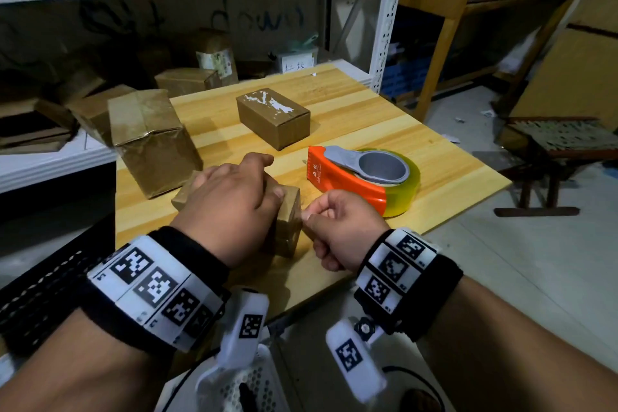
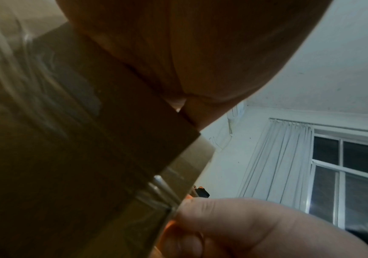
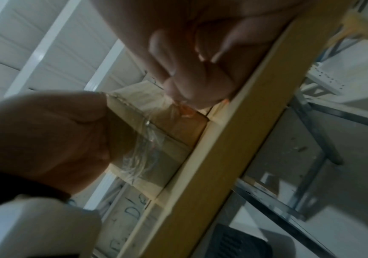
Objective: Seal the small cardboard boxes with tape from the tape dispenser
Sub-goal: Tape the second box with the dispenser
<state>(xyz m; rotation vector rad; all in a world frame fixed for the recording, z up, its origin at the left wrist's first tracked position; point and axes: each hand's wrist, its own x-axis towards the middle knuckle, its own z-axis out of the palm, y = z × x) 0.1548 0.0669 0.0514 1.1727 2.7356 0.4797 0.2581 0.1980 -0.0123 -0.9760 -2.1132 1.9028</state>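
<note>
Head view: the left hand point(image 1: 230, 201) lies over the top of a small brown cardboard box point(image 1: 287, 221) near the front edge of the pale wooden tabletop point(image 1: 368, 110), fingers curled over its far side and thumb on its right face, holding it down. The right hand point(image 1: 341, 227) is closed into a fist just beside the box's right face, thumb and forefinger pinching a strip of clear tape point(image 3: 143, 153) that the right wrist view shows wrinkled across the box. An orange tape dispenser with a grey hub and a yellowish clear roll point(image 1: 364, 177) lies flat near the right edge, close behind the right hand. A second small brown box with white label scraps point(image 1: 272, 117) sits toward the back edge, and a larger tape-wrapped brown carton point(image 1: 150, 140) stands at the left edge.
</note>
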